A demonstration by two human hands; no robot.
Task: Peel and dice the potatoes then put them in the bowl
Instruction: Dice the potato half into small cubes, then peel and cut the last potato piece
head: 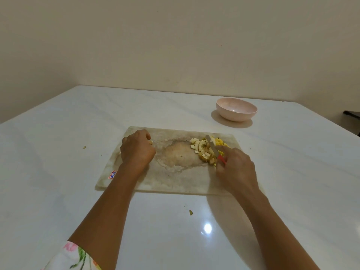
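Note:
A worn, stained cutting board (171, 178) lies on the white table. A heap of diced potato (202, 149) mixed with peel bits sits at the board's far right. My right hand (236, 168) grips a red-handled knife (213, 146), whose blade lies across the heap. My left hand (137, 150) rests on the board's left part with its fingers curled; a small potato scrap (150, 142) lies at its fingertips, and I cannot tell whether they pinch it. An empty pink bowl (236, 109) stands beyond the board at the back right.
Small peel scraps lie on the glossy white table (58, 143), one left of the board (84, 147) and one near me (191, 212). A red-and-white label (113, 174) marks the board's near left corner. A wall rises behind the table; a dark object (351, 114) sits at the far right edge.

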